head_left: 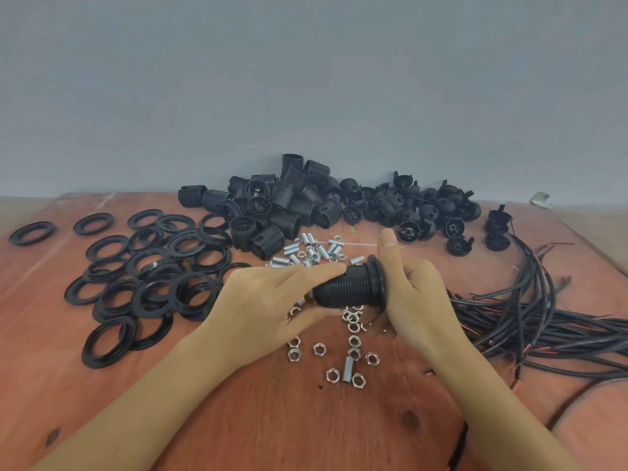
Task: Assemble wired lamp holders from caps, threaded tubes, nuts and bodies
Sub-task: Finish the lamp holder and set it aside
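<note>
Ribbed black plastic holder body (350, 287)

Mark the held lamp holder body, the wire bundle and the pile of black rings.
lamp holder body (350, 287): head view, on its ribbed side.
wire bundle (543, 331): head view, on the black cables where they gather.
pile of black rings (154, 266): head view, on the rim of an overlapping ring.

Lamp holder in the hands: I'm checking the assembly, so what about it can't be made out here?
Head view:
- Cap end of the lamp holder: covered by the right hand.
- Its open mouth: behind fingers of the left hand.
- Whether a wire is fitted: hidden by the right palm.
- Wire bundle: cut off by the right edge.
</note>
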